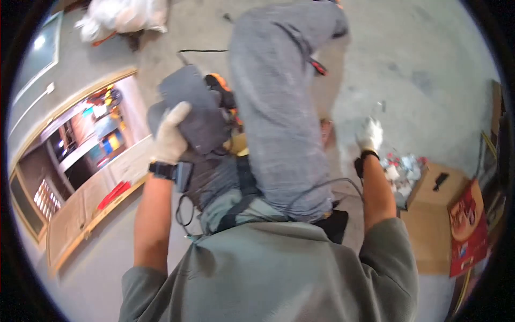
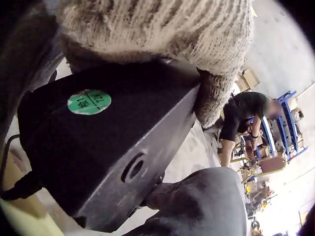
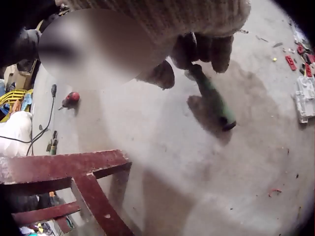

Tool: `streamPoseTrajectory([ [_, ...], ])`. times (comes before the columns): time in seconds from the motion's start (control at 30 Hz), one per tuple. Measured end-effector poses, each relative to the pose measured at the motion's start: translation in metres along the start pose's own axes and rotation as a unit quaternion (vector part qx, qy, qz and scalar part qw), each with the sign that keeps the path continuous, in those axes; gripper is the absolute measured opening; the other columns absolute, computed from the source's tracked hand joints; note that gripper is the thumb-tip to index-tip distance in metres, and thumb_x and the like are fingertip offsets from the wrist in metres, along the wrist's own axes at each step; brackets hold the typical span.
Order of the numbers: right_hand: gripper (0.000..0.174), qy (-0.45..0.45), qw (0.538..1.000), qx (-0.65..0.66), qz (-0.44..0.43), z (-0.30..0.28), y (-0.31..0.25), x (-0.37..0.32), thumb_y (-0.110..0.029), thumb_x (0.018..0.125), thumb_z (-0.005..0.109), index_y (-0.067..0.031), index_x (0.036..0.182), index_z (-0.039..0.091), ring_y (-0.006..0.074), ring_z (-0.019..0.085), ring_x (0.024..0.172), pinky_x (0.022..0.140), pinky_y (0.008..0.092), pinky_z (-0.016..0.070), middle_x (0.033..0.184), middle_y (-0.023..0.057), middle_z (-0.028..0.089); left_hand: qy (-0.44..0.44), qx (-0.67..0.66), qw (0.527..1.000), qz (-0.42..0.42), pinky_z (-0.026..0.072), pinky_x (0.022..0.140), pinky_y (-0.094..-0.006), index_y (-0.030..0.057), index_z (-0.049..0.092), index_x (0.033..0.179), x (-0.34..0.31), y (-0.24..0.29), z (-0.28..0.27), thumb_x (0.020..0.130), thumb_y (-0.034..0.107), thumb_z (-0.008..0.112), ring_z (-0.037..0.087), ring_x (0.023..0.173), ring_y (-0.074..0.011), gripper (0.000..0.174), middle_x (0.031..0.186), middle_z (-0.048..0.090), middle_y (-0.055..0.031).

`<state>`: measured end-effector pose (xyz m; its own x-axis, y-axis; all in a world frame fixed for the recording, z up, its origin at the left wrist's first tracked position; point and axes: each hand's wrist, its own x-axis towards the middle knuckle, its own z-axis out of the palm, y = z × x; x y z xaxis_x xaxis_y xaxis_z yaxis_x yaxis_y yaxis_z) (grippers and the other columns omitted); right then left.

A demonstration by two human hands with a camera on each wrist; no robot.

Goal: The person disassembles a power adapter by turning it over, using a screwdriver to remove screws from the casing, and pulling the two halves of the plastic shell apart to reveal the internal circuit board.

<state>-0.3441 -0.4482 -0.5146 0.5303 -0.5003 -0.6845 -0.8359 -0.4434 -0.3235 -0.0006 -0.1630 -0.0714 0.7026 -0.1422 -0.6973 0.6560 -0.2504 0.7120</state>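
Note:
In the head view my gloved left hand (image 1: 170,134) grips the edge of a dark grey boxy device (image 1: 196,107) by my legs. The left wrist view shows its black casing (image 2: 59,132) close up, with a green round sticker (image 2: 89,102), an oval slot and a cable at the lower left. The glove covers its upper side. My gloved right hand (image 1: 370,134) reaches low over the floor on the right. In the right wrist view, a green tapered tool handle (image 3: 211,96) lies right at those fingertips, its narrow end beside them, thumb apart.
A cardboard box (image 1: 429,214) and a heap of small scraps (image 1: 402,172) stand at the right. A red-handled tool (image 3: 72,98) lies on the floor near a dark red wooden frame (image 3: 98,196). Another person (image 2: 243,115) bends beside blue shelves (image 2: 290,128).

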Motion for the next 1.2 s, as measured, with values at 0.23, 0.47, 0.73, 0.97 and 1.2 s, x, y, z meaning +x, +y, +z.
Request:
streamPoseTrajectory([
  [0.23,0.059,0.106,0.989,-0.032,-0.1,-0.038,-0.054,0.029,-0.018,0.091,0.071,-0.0116,0.149,0.058,0.042,0.056,0.134,0.113,0.0502,0.0491,0.157,0.0141,0.054,0.051,-0.023,0.998,-0.033,0.0524,0.112,-0.05,0.0015,0.062,0.142,0.012,-0.01,-0.025,0.097,0.024,0.078,0.068,0.124,-0.0335,0.052,0.135,0.071,-0.0161],
  [0.47,0.054,0.069,0.996,0.001,-0.057,-0.065,-0.094,0.058,-0.016,0.091,0.069,-0.0206,0.144,0.063,0.0443,0.06,0.126,0.107,0.0531,0.0515,0.142,0.0202,0.059,0.067,-0.029,0.997,-0.038,0.0508,0.114,-0.0486,0.0022,0.062,0.142,0.015,-0.008,-0.023,0.098,0.024,0.076,0.067,0.127,-0.0326,0.051,0.138,0.07,-0.0152],
  [0.73,0.038,-0.004,0.993,-0.089,-0.077,-0.051,-0.09,0.086,-0.018,0.091,0.065,-0.0166,0.129,0.07,0.0465,0.066,0.115,0.101,0.0531,0.0539,0.128,0.024,0.064,0.046,-0.046,0.997,-0.047,0.0525,0.112,-0.0464,0.0033,0.063,0.143,0.023,-0.005,-0.026,0.099,0.024,0.074,0.067,0.126,-0.0292,0.049,0.136,0.071,-0.0125],
  [0.97,0.025,0.022,0.999,0.015,0.037,-0.076,-0.124,0.064,-0.016,0.096,0.062,-0.0089,0.12,0.063,0.0495,0.067,0.11,0.097,0.0551,0.0544,0.122,0.0301,0.06,0.042,-0.044,0.998,-0.035,0.0556,0.109,-0.0436,0.0033,0.057,0.148,0.025,-0.001,-0.032,0.099,0.023,0.071,0.068,0.126,-0.025,0.055,0.138,0.069,-0.0099],
  [1.2,0.041,-0.004,0.98,0.187,-0.067,-0.034,-0.059,0.098,-0.025,0.099,0.066,-0.0096,0.136,0.062,0.0424,0.069,0.12,0.102,0.0481,0.0533,0.127,0.0259,0.071,-0.007,-0.149,0.988,-0.027,0.0569,0.108,-0.0435,0.0036,0.052,0.151,0.037,-0.02,-0.061,0.099,0.025,0.074,0.069,0.122,-0.0245,0.06,0.135,0.067,-0.0105],
])
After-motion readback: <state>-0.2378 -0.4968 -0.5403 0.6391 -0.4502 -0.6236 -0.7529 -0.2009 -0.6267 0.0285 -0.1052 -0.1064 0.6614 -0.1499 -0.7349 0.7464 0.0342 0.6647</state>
